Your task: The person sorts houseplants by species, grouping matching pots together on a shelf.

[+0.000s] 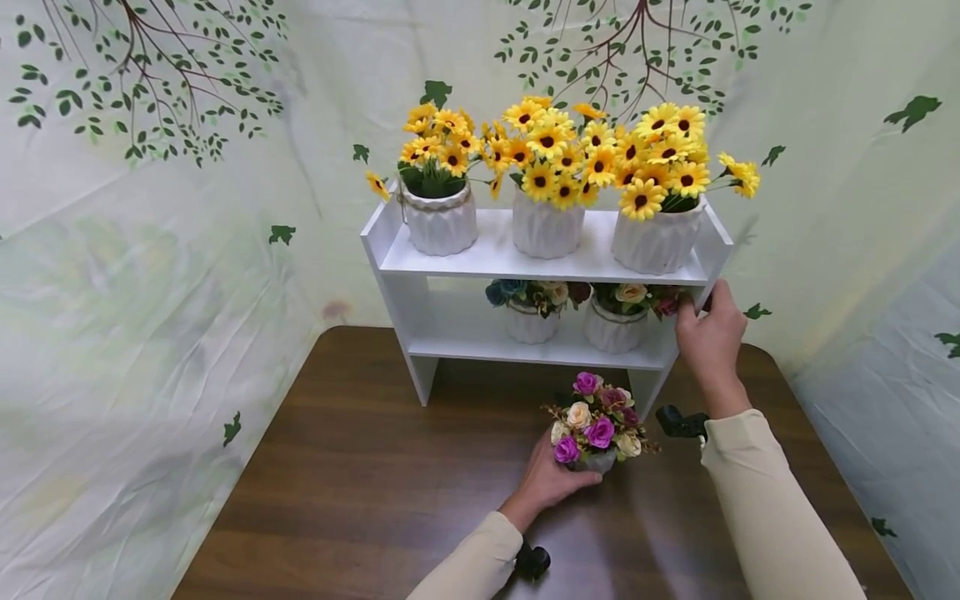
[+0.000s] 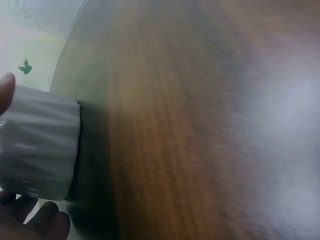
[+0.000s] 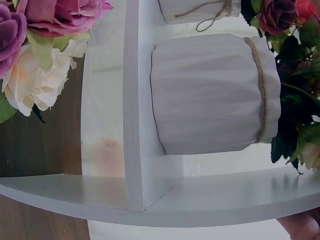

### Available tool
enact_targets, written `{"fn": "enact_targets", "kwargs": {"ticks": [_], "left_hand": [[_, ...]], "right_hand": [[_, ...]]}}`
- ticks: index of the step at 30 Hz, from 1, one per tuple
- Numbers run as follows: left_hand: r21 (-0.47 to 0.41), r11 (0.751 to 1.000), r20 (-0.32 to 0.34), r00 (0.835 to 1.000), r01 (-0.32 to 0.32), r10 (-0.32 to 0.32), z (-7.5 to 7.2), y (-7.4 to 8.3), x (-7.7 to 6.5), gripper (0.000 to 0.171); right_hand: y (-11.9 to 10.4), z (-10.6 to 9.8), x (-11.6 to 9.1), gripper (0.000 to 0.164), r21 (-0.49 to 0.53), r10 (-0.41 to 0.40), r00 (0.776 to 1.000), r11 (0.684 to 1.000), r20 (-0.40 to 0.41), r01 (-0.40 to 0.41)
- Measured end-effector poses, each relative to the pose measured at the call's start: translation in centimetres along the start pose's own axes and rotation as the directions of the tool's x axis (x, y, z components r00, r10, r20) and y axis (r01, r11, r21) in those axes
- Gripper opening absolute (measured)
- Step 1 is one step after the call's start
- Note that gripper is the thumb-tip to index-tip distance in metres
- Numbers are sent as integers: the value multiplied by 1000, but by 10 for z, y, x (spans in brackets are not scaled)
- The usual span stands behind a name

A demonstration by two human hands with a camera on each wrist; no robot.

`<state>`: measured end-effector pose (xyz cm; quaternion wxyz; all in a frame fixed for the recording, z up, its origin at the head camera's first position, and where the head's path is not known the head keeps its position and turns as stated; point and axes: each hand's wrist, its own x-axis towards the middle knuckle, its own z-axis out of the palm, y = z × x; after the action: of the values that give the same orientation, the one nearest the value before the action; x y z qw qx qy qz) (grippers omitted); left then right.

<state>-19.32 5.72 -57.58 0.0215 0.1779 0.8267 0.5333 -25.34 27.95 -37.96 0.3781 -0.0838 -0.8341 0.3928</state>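
Observation:
My left hand holds the pot of a small potted rose arrangement, with purple and cream blooms, low over the wooden table in front of the shelf. In the left wrist view the ridged white pot sits between thumb and fingers. My right hand grips the right side panel of the white two-tier shelf, its thumb near the front edge. Two potted rose arrangements, one at left and one at right, stand on the lower tier. The right wrist view shows a twine-tied pot there.
Three white pots of yellow daisies, left, middle and right, line the top tier. The shelf stands toward the back of the brown table. Behind it hangs a leaf-printed cloth.

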Motion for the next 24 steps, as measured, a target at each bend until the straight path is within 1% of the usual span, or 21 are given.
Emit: {"fn": "enact_targets", "kwargs": {"ticks": [2, 4, 6, 9, 13, 15, 21, 22, 24], "left_hand": [[-33, 999, -2, 1000, -7, 7, 1, 1, 4, 89], [-34, 999, -1, 1000, 2, -2, 2, 2, 6, 86], [-23, 1000, -2, 1000, 13, -14, 4, 4, 7, 86], [30, 999, -12, 999, 32, -32, 7, 6, 8, 87], [37, 997, -27, 997, 68, -67, 11, 8, 8, 85], [40, 997, -41, 997, 73, -71, 13, 8, 8, 85], [138, 984, -109, 989, 109, -95, 21, 6, 11, 90], [140, 984, -119, 988, 112, -96, 22, 5, 11, 90], [101, 991, -116, 990, 92, -80, 24, 3, 12, 87]], "right_hand": [[-1, 0, 1, 27, -1, 8, 1000, 1000, 12, -8], [-1, -1, 1, 28, -5, 17, 1000, 1000, 24, -17], [-1, -1, 1, 29, -10, 21, 999, 1000, 29, -21], [0, -1, 1, 28, -18, 15, 1000, 1000, 27, -15], [1, -2, 0, 27, -18, 2, 999, 1000, 32, -1], [0, -2, 0, 28, -13, -5, 999, 1000, 34, 5], [0, -2, 3, 28, -15, -15, 999, 1000, 31, 15], [0, -2, 3, 28, -17, -13, 999, 1000, 32, 14], [1, -2, 3, 28, -21, -9, 1000, 1000, 28, 10]]}}
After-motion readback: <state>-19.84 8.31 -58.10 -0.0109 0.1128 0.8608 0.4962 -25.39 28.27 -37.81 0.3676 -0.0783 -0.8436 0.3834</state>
